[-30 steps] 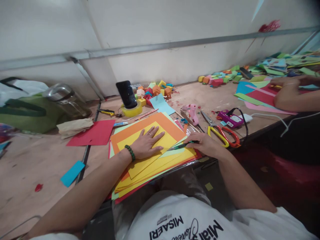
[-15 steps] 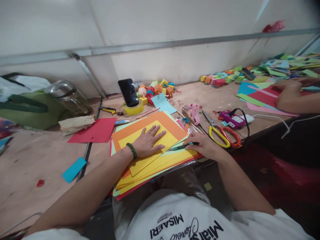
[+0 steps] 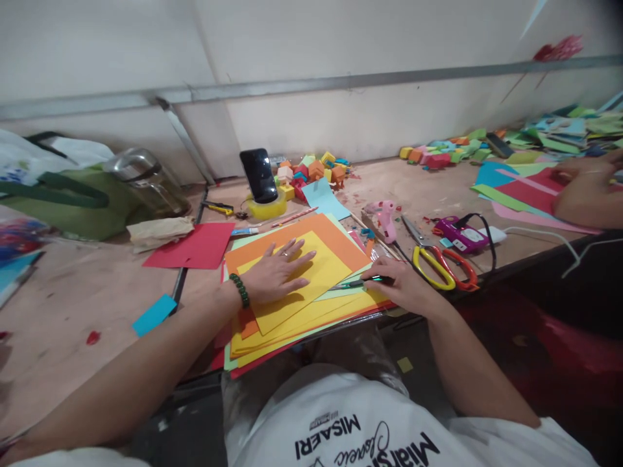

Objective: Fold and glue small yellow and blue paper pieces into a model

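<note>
Fingers spread, my left hand (image 3: 275, 272) lies flat on a yellow sheet (image 3: 318, 259), with a green bead bracelet at the wrist. Beneath that sheet is an orange sheet (image 3: 348, 243) on a stack of coloured papers (image 3: 272, 340) at the table's front edge. My right hand (image 3: 394, 279) is closed around a dark and green pen-like tool (image 3: 357, 283) at the right side of the stack. The tool's thin tip points left, beside the yellow sheet's edge.
Scissors (image 3: 433, 266), a pink glue gun (image 3: 383, 217) and a purple power strip (image 3: 460, 235) lie to the right. Behind stand a phone (image 3: 259, 175) and paper cubes (image 3: 316, 170). A flask (image 3: 148, 181) is at left. Another person's hand (image 3: 586, 191) is far right.
My left hand has slid slightly left across the yellow sheet. My right hand keeps its hold on the tool. The camera view has shifted a little, and the other person's hand has moved.
</note>
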A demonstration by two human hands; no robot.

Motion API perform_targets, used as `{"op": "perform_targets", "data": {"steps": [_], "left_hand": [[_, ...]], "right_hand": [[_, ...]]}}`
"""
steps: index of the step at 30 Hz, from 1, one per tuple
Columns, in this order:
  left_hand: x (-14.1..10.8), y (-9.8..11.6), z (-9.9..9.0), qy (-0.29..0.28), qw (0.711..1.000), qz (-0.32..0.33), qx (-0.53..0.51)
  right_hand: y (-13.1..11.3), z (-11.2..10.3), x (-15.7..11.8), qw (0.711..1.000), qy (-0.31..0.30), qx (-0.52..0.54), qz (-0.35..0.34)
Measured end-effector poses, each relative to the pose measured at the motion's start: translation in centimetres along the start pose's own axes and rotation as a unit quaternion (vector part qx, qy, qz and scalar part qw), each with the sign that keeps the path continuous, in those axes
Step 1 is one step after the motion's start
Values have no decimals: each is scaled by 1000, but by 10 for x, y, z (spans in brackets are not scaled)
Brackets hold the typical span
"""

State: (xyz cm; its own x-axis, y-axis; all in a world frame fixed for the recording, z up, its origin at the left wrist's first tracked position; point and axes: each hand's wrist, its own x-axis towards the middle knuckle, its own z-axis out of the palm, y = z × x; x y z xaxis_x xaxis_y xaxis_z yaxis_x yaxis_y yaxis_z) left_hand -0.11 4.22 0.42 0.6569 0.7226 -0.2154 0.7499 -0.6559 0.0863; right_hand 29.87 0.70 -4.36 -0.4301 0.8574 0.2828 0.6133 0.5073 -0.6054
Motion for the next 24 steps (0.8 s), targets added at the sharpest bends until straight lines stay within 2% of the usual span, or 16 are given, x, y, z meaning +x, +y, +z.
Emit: {"op": "perform_targets", "data": {"steps": [7, 11, 24], "left_hand": [[-10, -17, 26, 16, 1000, -19, 12], [-9, -17, 28, 32, 999, -13, 4], [-10, -16, 28, 32, 999, -17, 1]], "right_hand": [[-7, 9, 0, 1000, 1, 8, -17], [-6, 11, -2, 1000, 4, 18, -8], [-8, 13, 3, 999, -19, 26, -23]]}}
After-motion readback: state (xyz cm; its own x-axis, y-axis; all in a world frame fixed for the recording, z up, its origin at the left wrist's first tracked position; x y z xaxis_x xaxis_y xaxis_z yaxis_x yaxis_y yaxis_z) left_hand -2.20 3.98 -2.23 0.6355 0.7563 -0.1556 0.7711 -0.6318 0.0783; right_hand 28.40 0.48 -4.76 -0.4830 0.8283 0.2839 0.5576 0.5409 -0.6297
